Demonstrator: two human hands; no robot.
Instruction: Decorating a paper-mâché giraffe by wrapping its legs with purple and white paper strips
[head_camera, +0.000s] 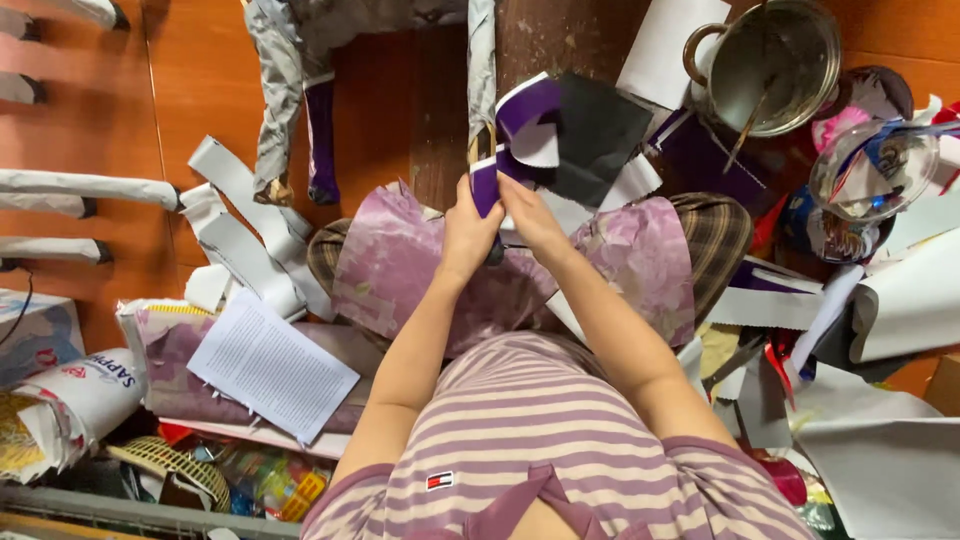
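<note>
Both hands meet near the centre of the view, just above the person's lap: the left hand (468, 232) pinches the lower edge of a purple paper strip (523, 108), and the right hand (532, 218) closes on the same strip just beside it, fingers curled and thumbs on top. The strip curls up toward 12 o'clock, purple on one face and white on the other, with a black paper piece (598, 135) lying against it at about 1 o'clock. It looks thin, light and floppy, likely to crease or tear if tugged, so a grip near the edge with both thumbs close together seems the safest hold. Both forearms run up from 6 o'clock and converge, elbows apart, wrists nearly touching. A crumpled lilac sheet (390, 265) covers the knees beneath. At 2 o'clock stands a metal pot (775, 62); at 8 o'clock lies a printed page (270, 365) on the cluttered orange floor (200, 80).
</note>
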